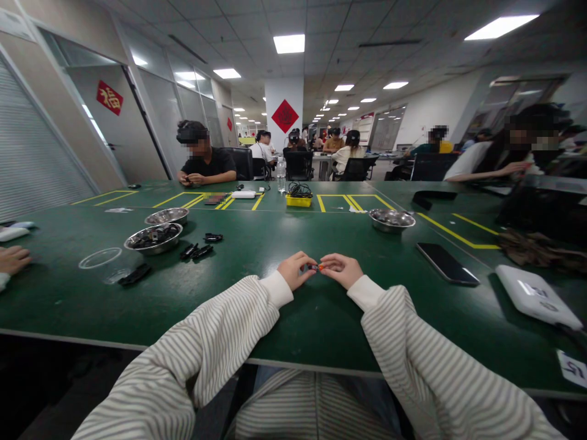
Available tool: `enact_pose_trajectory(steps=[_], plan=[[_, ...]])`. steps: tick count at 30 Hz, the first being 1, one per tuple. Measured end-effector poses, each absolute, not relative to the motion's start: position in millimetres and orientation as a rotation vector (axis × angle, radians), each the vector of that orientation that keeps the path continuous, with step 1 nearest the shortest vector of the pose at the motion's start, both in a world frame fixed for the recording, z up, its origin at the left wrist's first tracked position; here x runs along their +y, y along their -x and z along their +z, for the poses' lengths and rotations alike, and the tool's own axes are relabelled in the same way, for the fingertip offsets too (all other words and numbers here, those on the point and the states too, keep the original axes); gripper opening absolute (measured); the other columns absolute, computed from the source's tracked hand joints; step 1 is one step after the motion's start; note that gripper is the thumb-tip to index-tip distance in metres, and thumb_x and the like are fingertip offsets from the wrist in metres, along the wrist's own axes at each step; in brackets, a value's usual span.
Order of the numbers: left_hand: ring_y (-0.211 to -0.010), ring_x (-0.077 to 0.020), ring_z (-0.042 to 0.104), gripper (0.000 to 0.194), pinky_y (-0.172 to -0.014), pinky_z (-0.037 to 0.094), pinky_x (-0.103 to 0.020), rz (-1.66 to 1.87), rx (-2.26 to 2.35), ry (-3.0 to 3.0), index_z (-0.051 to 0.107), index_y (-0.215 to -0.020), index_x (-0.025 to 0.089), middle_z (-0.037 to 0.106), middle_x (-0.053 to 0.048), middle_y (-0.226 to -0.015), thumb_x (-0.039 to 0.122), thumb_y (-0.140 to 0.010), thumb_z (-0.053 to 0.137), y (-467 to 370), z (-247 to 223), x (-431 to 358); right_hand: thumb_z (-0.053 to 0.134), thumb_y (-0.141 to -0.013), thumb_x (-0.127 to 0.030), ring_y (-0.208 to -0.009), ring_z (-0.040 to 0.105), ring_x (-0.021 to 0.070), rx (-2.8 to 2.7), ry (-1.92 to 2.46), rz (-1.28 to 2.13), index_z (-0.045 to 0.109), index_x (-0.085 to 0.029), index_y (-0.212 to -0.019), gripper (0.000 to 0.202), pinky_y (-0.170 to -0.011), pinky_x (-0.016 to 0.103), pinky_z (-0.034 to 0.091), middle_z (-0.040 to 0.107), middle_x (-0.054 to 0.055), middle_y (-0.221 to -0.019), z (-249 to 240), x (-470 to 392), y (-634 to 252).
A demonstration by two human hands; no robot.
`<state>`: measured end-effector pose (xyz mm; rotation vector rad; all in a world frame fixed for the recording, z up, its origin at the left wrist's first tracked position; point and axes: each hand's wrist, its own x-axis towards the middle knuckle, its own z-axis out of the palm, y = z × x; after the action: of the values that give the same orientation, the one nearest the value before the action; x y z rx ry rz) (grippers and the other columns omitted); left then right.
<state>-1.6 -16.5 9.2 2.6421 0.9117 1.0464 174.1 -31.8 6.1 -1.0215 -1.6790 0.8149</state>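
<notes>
My left hand (295, 270) and my right hand (342, 269) meet over the green table (321, 330), both closed at the fingertips. Between the left fingertips is a small dark part (313, 267). A small orange piece (321, 267) shows at the right fingertips, close against the dark part. Fingers hide most of both pieces. Several black clip-like parts (202, 252) lie to the left of my hands, near a metal bowl (158, 247) filled with similar dark parts.
Behind that bowl is a second metal bowl (166, 211); a clear plastic cup (117, 272) lies nearer. At right are another bowl (392, 228), a phone (447, 263) and a white device (534, 293). A yellow box (298, 200) holds cables. Another person's hand (13, 260) rests far left.
</notes>
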Motion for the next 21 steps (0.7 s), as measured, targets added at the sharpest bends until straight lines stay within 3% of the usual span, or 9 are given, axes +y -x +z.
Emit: enact_pose_trajectory(steps=[6,21], plan=[[-0.062,-0.0079,0.044,0.018,-0.063,0.038,-0.020,1.050,0.891,-2.638,0.053,-0.084,0.017,0.048,0.000,-0.074,0.030,-0.073,0.046,1,9,-16,0.064,-0.054,-0.024,-0.060,0.059,0.0147,-1.697,1.042,0.796,0.060,-0.013,-0.068,0.018,-0.062,0.028,0.050,0.062,0.005,-0.066,6,-32,-173],[-0.065,-0.0088,0.045,0.017,-0.062,0.037,-0.020,1.028,0.881,-2.660,0.051,-0.081,0.016,0.048,0.000,-0.070,0.030,-0.073,0.045,0,11,-20,0.061,-0.060,-0.026,-0.058,0.055,0.0116,-1.861,0.937,0.576,0.062,-0.015,-0.069,0.015,-0.054,0.023,0.048,0.057,0.004,-0.068,16,-41,-175]])
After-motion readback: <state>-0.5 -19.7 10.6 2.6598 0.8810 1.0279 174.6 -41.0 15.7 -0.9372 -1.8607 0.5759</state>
